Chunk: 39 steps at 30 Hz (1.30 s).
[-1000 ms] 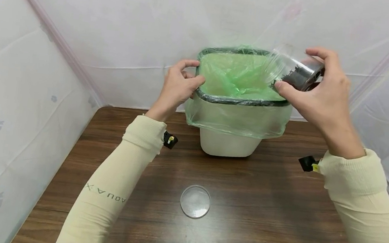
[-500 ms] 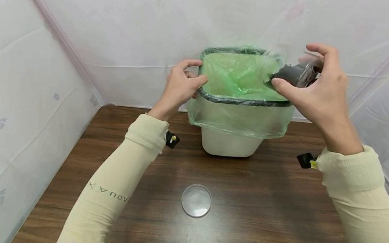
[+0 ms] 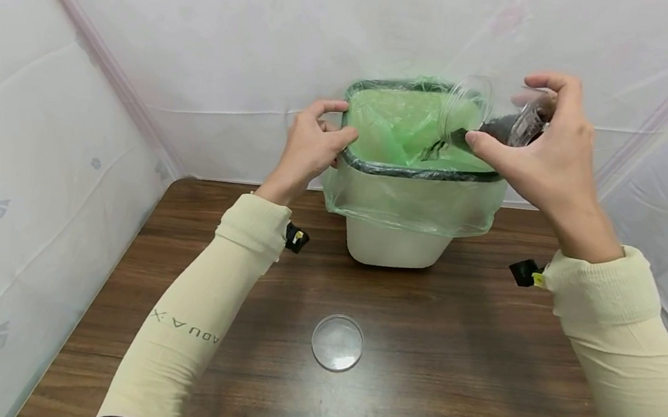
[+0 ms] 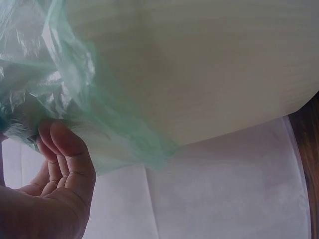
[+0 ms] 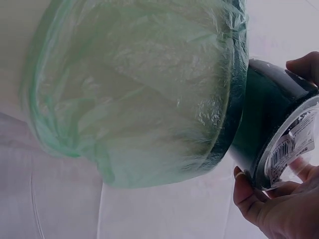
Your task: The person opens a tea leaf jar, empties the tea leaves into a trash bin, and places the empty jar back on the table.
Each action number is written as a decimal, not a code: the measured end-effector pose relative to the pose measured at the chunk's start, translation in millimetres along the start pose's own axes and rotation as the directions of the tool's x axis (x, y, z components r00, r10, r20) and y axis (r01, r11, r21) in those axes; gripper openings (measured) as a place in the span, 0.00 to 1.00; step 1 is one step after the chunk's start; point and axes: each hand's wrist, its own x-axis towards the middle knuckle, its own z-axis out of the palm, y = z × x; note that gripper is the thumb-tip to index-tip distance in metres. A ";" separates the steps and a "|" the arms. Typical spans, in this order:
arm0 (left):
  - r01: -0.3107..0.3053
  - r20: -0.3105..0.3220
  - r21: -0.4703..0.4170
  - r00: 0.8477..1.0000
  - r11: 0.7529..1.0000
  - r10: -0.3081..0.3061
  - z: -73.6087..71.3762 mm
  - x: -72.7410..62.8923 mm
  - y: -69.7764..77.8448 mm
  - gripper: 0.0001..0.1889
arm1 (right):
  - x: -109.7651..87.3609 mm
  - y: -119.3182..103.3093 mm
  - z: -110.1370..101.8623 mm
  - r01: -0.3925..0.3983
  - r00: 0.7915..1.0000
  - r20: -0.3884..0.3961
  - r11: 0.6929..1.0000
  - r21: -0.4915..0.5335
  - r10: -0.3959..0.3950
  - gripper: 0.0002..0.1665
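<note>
A pale trash bin [image 3: 394, 247] with a dark rim and a green liner bag [image 3: 408, 202] folded over its edge stands at the back of the table. My left hand [image 3: 312, 144] grips the bin's left rim, thumb inside and fingers outside. At the right rim, my right hand [image 3: 556, 156] holds a clear jar [image 3: 527, 124] tipped on its side, its mouth facing into the bin. Dark, thin pieces [image 3: 435, 150] spill from the mouth over the liner. In the right wrist view, a barcode label [image 5: 281, 154] shows on the jar's base.
On the wooden table [image 3: 446, 361] in front of the bin lies a clear round lid [image 3: 337, 343]. White sheeting [image 3: 204, 39] closes off the back and both sides, right behind the bin. Each wrist carries a small black camera.
The right hand has tilted the jar further down and slightly left. Dark contents have slid toward its mouth and now fall into the bin. The left hand stays on the rim.
</note>
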 end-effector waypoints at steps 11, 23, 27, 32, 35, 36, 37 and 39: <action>0.000 0.006 -0.015 1.000 1.000 0.000 1.7 0.2 -2.0 0.24 | 0.5 -1.0 -0.4 0.016 1.000 0.024 1.000 -0.008 -0.015 0.45; 0.007 0.008 0.000 1.000 1.000 -0.007 5.7 -0.1 -1.9 0.25 | 2.4 5.4 1.1 0.080 0.997 0.020 0.995 -0.060 -0.079 0.44; 0.003 0.007 -0.002 1.000 1.000 -0.003 6.3 -0.1 -1.5 0.25 | 3.8 5.4 2.4 0.113 0.994 0.010 0.991 -0.067 -0.112 0.44; -0.001 0.003 -0.007 1.000 1.000 0.001 7.0 -0.3 -0.8 0.25 | 5.2 5.4 3.1 0.120 0.993 0.007 0.990 -0.077 -0.120 0.43; 0.001 0.004 -0.007 1.000 1.000 0.000 7.2 -0.6 -0.6 0.24 | 5.4 5.3 3.4 0.124 0.992 0.008 0.989 -0.078 -0.124 0.44; 0.001 0.005 -0.007 1.000 1.000 -0.001 7.2 -0.7 -0.5 0.24 | 5.5 5.4 3.5 0.127 0.992 0.008 0.989 -0.078 -0.127 0.44; 0.002 0.007 -0.007 1.000 1.000 -0.002 7.3 -0.8 -0.4 0.24 | 5.5 5.3 3.7 0.134 0.991 0.008 0.988 -0.080 -0.133 0.44; 0.004 0.008 -0.005 1.000 1.000 -0.004 7.2 -0.8 -0.3 0.24 | 5.8 5.3 3.9 0.146 0.989 0.009 0.986 -0.086 -0.146 0.44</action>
